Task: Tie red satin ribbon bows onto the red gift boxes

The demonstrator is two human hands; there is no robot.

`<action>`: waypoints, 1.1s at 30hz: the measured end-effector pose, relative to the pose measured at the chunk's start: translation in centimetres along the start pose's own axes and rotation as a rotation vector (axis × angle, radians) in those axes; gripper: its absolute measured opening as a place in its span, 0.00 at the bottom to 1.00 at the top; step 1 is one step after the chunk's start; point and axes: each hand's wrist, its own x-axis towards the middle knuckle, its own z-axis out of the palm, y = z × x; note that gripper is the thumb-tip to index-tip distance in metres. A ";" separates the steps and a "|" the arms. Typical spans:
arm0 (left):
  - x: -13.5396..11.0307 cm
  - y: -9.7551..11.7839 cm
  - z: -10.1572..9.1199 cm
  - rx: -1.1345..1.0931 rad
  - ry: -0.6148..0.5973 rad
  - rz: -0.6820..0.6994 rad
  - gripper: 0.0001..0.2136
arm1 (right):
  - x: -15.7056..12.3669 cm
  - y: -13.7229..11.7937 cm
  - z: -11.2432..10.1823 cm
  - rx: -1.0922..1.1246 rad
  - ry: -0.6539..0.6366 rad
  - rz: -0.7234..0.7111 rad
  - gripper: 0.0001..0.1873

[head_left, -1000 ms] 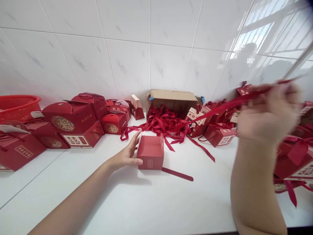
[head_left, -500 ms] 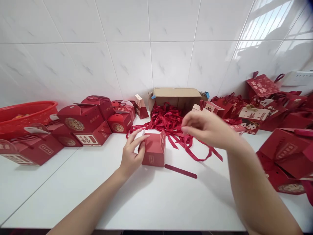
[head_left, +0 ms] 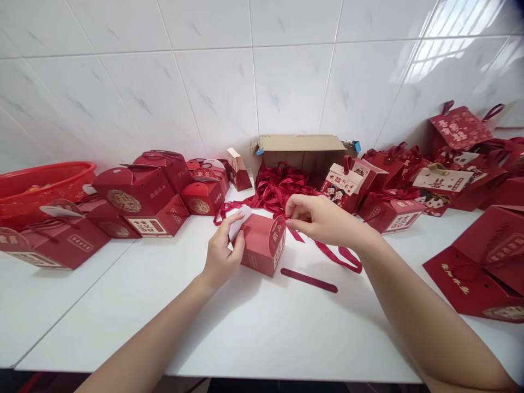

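Note:
A small red gift box (head_left: 264,245) stands tilted on the white counter (head_left: 262,333) in the middle. My left hand (head_left: 221,254) grips its left side, fingers on a white inner flap. My right hand (head_left: 321,218) is pinched at the box's right top flap, holding a red ribbon (head_left: 339,255) that trails away to the right. A flat red strip (head_left: 309,280) lies just right of the box.
A pile of red ribbons (head_left: 278,188) spills from a cardboard box (head_left: 301,147) at the back wall. Several red gift boxes (head_left: 139,194) sit at left beside a red basket (head_left: 41,183). More boxes (head_left: 483,262) crowd the right side.
My right hand came down from high at the right with the ribbon to the box's right flap. My left hand closed on the box and tilted it.

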 end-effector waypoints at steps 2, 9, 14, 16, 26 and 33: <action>0.0 0.0 0.0 0.006 0.003 -0.007 0.15 | -0.1 -0.2 0.0 0.008 -0.014 -0.014 0.02; -0.1 -0.1 0.0 -0.010 0.004 -0.015 0.17 | -0.1 -0.3 0.6 -0.022 -0.043 -0.010 0.04; -0.1 -0.1 0.0 -0.003 0.012 -0.018 0.18 | 0.0 -0.1 0.5 -0.066 -0.059 0.019 0.07; -0.1 -0.1 0.0 -0.008 0.014 -0.015 0.18 | 0.0 -0.2 0.5 -0.061 -0.040 0.021 0.07; -0.2 0.1 -0.1 -0.009 -0.006 -0.016 0.17 | 0.1 -1.0 1.3 0.073 -0.118 0.042 0.15; -0.2 0.2 -0.2 0.007 -0.009 -0.001 0.17 | 0.5 -0.4 1.1 0.139 -0.205 0.092 0.18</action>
